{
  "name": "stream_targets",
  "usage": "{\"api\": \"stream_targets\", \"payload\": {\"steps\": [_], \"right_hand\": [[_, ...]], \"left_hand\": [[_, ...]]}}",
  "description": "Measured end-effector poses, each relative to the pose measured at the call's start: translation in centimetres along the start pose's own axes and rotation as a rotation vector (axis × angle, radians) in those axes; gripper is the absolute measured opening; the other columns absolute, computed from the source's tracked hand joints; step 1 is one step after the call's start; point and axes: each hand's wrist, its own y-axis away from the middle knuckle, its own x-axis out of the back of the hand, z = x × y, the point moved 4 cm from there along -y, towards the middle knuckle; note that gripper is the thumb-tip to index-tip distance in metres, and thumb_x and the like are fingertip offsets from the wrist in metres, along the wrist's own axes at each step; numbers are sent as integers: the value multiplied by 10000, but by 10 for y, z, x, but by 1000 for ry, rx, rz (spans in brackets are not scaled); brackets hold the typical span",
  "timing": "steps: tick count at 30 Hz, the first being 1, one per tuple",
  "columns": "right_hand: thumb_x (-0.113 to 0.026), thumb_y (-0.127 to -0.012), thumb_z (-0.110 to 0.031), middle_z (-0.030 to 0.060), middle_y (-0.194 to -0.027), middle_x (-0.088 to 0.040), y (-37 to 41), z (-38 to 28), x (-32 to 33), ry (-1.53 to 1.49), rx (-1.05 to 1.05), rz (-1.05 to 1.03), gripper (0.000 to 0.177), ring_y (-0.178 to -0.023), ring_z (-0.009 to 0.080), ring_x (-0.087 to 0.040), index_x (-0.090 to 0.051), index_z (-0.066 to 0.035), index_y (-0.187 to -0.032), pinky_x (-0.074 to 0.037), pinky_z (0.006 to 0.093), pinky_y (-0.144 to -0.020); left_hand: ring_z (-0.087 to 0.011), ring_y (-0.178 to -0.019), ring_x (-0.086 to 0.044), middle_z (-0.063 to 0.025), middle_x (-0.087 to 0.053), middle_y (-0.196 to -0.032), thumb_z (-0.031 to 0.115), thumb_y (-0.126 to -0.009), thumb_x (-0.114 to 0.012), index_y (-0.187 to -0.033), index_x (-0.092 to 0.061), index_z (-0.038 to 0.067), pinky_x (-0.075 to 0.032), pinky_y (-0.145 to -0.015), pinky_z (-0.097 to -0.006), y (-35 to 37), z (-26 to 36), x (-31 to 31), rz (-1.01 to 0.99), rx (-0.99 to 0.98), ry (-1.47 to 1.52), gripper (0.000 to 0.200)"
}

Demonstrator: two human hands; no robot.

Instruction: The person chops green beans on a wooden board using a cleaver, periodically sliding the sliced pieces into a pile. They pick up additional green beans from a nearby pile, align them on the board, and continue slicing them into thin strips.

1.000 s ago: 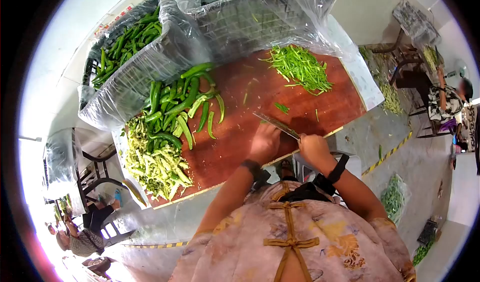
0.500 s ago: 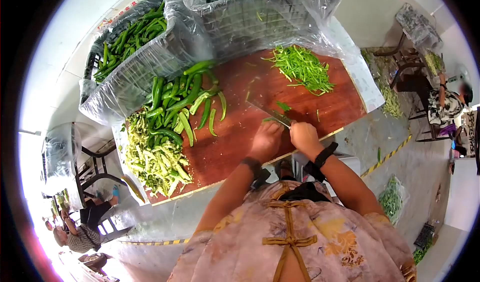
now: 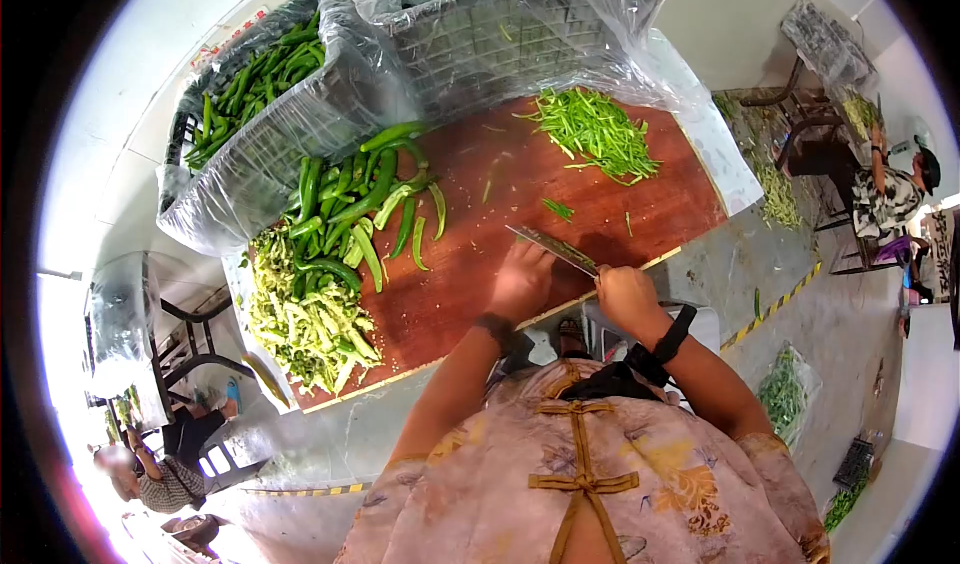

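Note:
In the head view my right hand [image 3: 630, 300] is closed around the handle of a kitchen knife [image 3: 556, 248], its blade slanting up and left over the board. My left hand [image 3: 522, 284] rests beside the blade on the red-brown board [image 3: 450, 294], fingers together and curled down; whatever lies under them is hidden. Just beyond the knife is a small bunch of cut green pepper strips [image 3: 558, 210]. A larger heap of green strips [image 3: 598, 136] covers the far right. Whole and split green peppers [image 3: 370, 186] are piled at the left, above pale pepper cores [image 3: 305, 314].
A plastic-lined crate of green peppers [image 3: 262, 76] stands at the back left, with another lined crate [image 3: 520, 34] beside it. One person [image 3: 165, 474] sits at far left, another [image 3: 885, 194] at far right. A bag of greens [image 3: 785, 399] lies on the floor.
The knife blade has swung lower and closer to my left hand, and my right hand has shifted slightly right and down. The small bunch of strips now lies apart from the blade.

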Motion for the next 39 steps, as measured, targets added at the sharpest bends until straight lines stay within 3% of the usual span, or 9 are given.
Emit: {"api": "stream_targets", "payload": {"steps": [10, 16, 22, 29, 31, 33, 37, 39], "right_hand": [[-521, -815, -152, 221, -682, -609, -29, -8, -16, -46, 44, 7, 177, -652, 405, -600, -586, 1, -754, -485, 492, -601], [-525, -812, -159, 218, -702, -616, -38, -9, -17, -45, 12, -13, 180, -673, 402, -609, -590, -5, -746, -490, 495, -611], [-524, -806, -154, 224, -702, -615, -14, -2, -8, 55, -23, -81, 183, -671, 402, -615, -601, -4, -736, -494, 497, -603], [-515, -830, -178, 221, -681, -609, -71, -13, -15, -23, 65, 121, 213, -655, 401, -607, -599, -11, -730, -490, 496, -601], [-528, -775, -138, 196, -667, -605, -85, -8, -12, -29, 34, 128, 164, -647, 386, -603, -609, -24, -688, -480, 489, -593], [-527, -796, -161, 206, -664, -599, -76, -1, -1, -71, 74, 196, 189, -661, 395, -599, -608, -24, -695, -478, 494, -602], [-538, -854, -205, 210, -697, -609, -44, 8, 5, -51, -38, 103, 202, -675, 399, -595, -613, -19, -833, -473, 499, -618], [-535, -856, -199, 215, -705, -612, -30, 12, 1, -63, -24, 54, 202, -675, 398, -597, -620, -19, -888, -472, 496, -622]], "left_hand": [[-314, -1068, -494, -109, -555, -1080, 53, -704, -546, -1048, -600, 44, -404, -942, -419, 0, 2, 10, 60, -38, 35, 348], [-310, -1054, -505, -116, -569, -1067, 39, -709, -523, -1027, -608, 27, -413, -926, -417, -3, 0, 1, -111, 13, -27, 329], [-302, -1047, -509, -117, -572, -1066, 36, -713, -511, -1022, -609, 27, -417, -918, -408, -2, 4, 4, 45, -107, 4, 325], [-308, -1049, -509, -144, -576, -1044, 39, -717, -516, -995, -612, 2, -427, -912, -398, -2, 2, 7, 17, -78, 59, 297], [-311, -1052, -507, -144, -575, -1040, 43, -720, -517, -1002, -607, -3, -430, -910, -396, 2, -2, 4, 36, -77, 41, 299], [-341, -1031, -526, -153, -575, -1072, 21, -706, -547, -1045, -581, 37, -405, -940, -436, 3, -4, 2, 60, -63, 76, 341], [-342, -1046, -519, -145, -575, -1073, 31, -711, -555, -1036, -585, 36, -397, -945, -455, 4, -4, 13, 112, 25, 201, 326], [-341, -1061, -515, -137, -581, -1079, 46, -705, -573, -1027, -595, 37, -407, -933, -460, -3, 2, 24, -7, -23, -25, 323]]}}
